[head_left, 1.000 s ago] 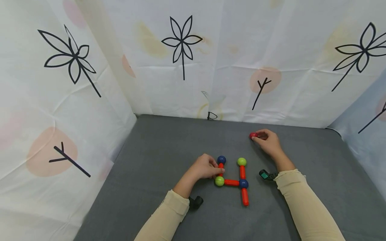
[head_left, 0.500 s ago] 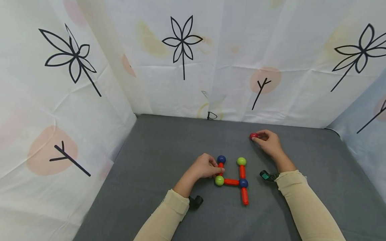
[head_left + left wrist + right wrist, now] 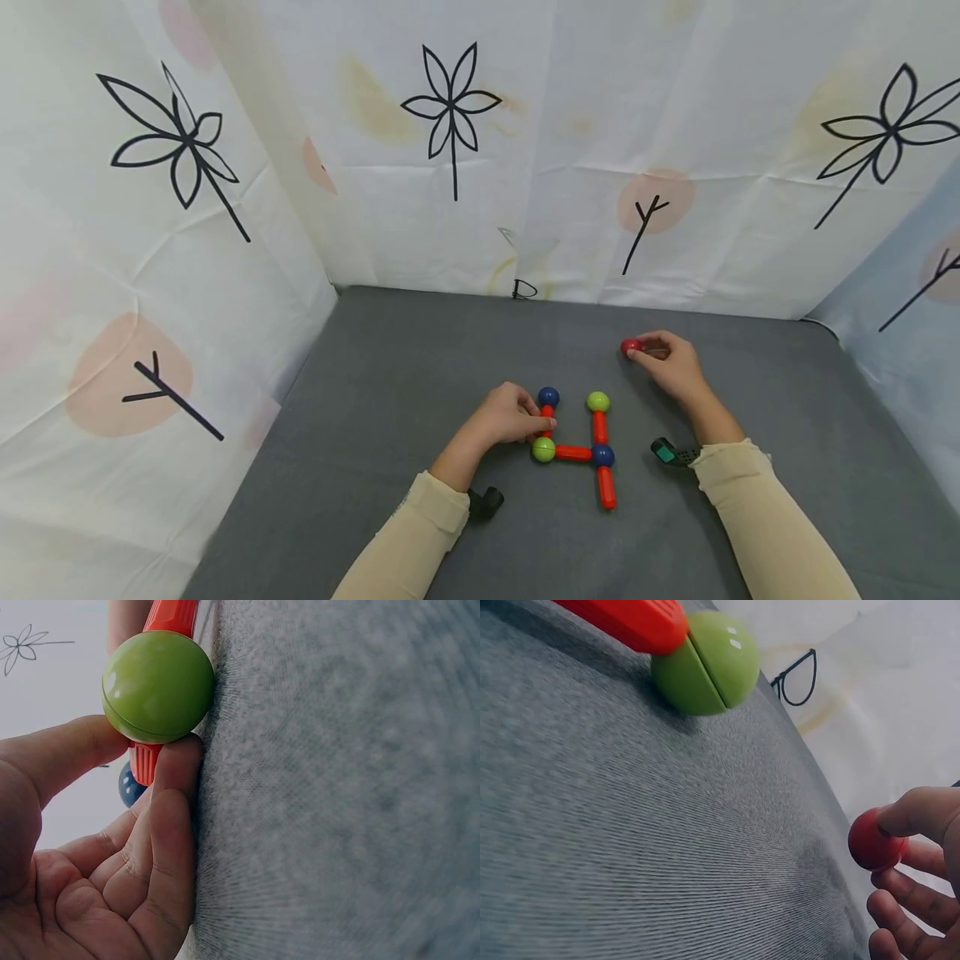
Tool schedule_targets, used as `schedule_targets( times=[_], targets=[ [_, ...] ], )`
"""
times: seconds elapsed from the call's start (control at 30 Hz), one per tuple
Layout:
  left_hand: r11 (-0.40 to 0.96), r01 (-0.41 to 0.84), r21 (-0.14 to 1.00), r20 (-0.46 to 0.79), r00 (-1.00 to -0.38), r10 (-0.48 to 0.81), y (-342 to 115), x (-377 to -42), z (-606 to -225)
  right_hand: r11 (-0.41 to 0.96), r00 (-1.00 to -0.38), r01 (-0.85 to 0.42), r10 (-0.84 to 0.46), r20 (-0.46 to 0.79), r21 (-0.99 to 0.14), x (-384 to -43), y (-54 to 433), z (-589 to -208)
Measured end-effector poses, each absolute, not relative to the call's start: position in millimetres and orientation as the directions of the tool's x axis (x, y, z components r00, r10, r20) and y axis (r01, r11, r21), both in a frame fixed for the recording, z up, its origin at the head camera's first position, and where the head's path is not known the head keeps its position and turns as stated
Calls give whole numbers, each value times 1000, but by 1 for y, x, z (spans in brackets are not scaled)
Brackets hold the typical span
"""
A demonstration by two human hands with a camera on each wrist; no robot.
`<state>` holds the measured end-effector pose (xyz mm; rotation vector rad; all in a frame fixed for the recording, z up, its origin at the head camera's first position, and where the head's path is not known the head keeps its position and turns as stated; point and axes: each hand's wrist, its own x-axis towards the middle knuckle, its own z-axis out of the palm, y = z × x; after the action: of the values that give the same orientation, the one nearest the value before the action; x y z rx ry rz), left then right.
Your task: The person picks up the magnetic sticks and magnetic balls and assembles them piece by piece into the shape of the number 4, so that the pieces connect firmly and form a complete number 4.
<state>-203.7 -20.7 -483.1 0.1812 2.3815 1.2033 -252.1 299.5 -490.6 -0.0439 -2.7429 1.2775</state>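
Note:
My left hand (image 3: 512, 415) pinches the short red rod (image 3: 144, 763) that joins a dark blue ball (image 3: 549, 396) to a green ball (image 3: 543, 450). From that green ball a second red rod (image 3: 573, 453) runs right to another blue ball (image 3: 602, 455). Two more rods leave this blue ball: the far rod (image 3: 600, 427) ends in a green ball (image 3: 705, 663), the near rod (image 3: 607, 487) has a bare end. Beyond the shape, up and to the right, my right hand (image 3: 672, 367) holds a red ball (image 3: 871, 841) between thumb and fingers.
All of it is on a grey cloth-covered table (image 3: 420, 350). White fabric walls (image 3: 570, 150) printed with flowers and twigs stand along the back and sides. A dark wrist-worn device (image 3: 487, 503) sits under the left wrist, and another device (image 3: 670, 452) under the right.
My right hand has come slightly nearer with the red ball still in its fingers. The left hand keeps its hold on the rod, and the joined shape looks the same.

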Motion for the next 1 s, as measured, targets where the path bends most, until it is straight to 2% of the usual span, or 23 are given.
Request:
schedule_targets(
  times=[0.3, 1.0],
  targets=[
    [596, -91, 798, -338, -886, 318, -21, -203, -483, 646, -992, -64, 39, 117, -761, -229, 296, -485],
    [595, -74, 800, -326, -886, 329, -21, -202, -481, 615, -996, -73, -10, 85, -785, -154, 296, -487]
  ],
)
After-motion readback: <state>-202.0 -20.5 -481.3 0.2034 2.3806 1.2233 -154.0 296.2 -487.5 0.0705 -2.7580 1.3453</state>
